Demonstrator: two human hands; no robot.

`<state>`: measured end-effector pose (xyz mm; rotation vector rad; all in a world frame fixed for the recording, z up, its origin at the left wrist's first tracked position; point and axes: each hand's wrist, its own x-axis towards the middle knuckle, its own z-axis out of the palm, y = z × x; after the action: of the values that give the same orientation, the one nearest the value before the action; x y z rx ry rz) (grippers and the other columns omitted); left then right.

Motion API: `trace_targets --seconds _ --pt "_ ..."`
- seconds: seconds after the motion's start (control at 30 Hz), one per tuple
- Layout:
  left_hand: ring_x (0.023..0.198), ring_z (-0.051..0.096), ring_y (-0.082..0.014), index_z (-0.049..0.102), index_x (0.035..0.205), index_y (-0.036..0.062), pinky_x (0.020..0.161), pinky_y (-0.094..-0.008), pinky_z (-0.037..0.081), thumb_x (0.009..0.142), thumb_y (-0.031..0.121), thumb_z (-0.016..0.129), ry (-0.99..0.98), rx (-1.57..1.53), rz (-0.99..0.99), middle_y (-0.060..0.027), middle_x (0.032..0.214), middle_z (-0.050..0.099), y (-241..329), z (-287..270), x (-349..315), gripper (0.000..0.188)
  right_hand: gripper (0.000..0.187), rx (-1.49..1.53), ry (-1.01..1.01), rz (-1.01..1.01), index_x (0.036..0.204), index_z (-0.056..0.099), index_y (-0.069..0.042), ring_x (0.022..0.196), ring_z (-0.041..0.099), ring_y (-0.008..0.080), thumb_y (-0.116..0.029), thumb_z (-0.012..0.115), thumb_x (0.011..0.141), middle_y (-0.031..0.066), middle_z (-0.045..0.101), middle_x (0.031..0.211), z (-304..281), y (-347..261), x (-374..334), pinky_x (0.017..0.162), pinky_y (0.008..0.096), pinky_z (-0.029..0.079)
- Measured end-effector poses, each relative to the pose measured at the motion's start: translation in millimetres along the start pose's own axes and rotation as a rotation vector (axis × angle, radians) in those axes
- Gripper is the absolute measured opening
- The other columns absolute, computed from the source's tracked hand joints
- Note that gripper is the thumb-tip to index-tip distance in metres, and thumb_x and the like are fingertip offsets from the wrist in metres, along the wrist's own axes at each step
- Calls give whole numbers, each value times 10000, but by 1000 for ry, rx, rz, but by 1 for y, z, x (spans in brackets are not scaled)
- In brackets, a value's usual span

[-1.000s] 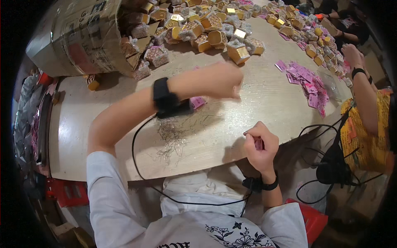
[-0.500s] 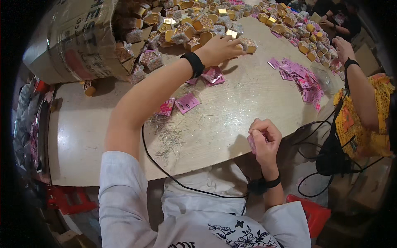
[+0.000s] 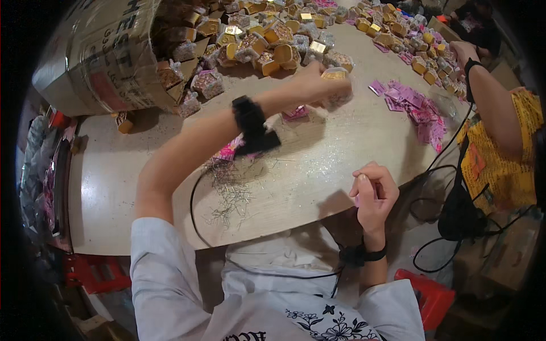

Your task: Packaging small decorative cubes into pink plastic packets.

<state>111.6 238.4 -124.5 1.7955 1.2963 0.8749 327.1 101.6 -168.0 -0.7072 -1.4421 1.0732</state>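
Note:
My left hand (image 3: 318, 85) is over the table in front of the heap, closed round a small gold-topped glittery box (image 3: 339, 98). Much of that box is covered by my fingers. By the table's near edge, my right hand (image 3: 375, 190) is closed in a pinch, and a bit of a pink card (image 3: 358, 200) shows at its fingers. Pink cards (image 3: 296, 113) lie below my left forearm, partly hidden by it. A scatter of thin wire pins (image 3: 230, 193) is on the table between my arms.
An open cardboard box (image 3: 102, 57) lies on its side at the far left. Gold glittery boxes (image 3: 250, 48) heap across the back. Pink cards (image 3: 418, 111) are piled at the right. A co-worker's arm (image 3: 492, 99) reaches in there. A black cable (image 3: 193, 207) crosses the near edge.
My left hand has picked up a gold glittery box from the heap's edge and turned its wrist, drawing back slightly. My right hand has shifted slightly right.

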Motion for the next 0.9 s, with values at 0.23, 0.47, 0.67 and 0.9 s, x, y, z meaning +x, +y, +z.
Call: trace_targets --seconds 0.23,0.47,0.67,0.9 --pt "921 653 -310 477 1086 -42 872 -407 554 875 293 571 -138 -1227 -546 -194 1013 601 46 31 -105 407 234 -455 0 -407 900 630 9 661 576 155 102 618 686 83 591 721 12 -13 5 541 234 415" --pt "933 642 -215 511 1104 11 891 -389 528 930 324 480 -88 -1309 -483 -120 1048 626 55 41 -125 359 327 -884 16 -765 890 638 -26 756 574 211 65 660 577 29 576 691 23 -19 6 651 320 398" --pt "993 622 -203 507 1108 20 935 -383 503 942 310 469 -107 -1200 -445 -107 1066 605 56 44 -133 336 306 -897 55 -774 885 639 -36 738 560 207 33 670 588 22 548 664 19 -29 3 636 325 362" --pt "991 614 -189 492 1091 22 940 -370 502 934 250 499 -12 -1123 -438 -94 1069 580 61 40 -138 276 298 -1003 12 -823 885 639 -36 721 541 193 17 674 594 8 524 646 17 -31 2 614 331 339"
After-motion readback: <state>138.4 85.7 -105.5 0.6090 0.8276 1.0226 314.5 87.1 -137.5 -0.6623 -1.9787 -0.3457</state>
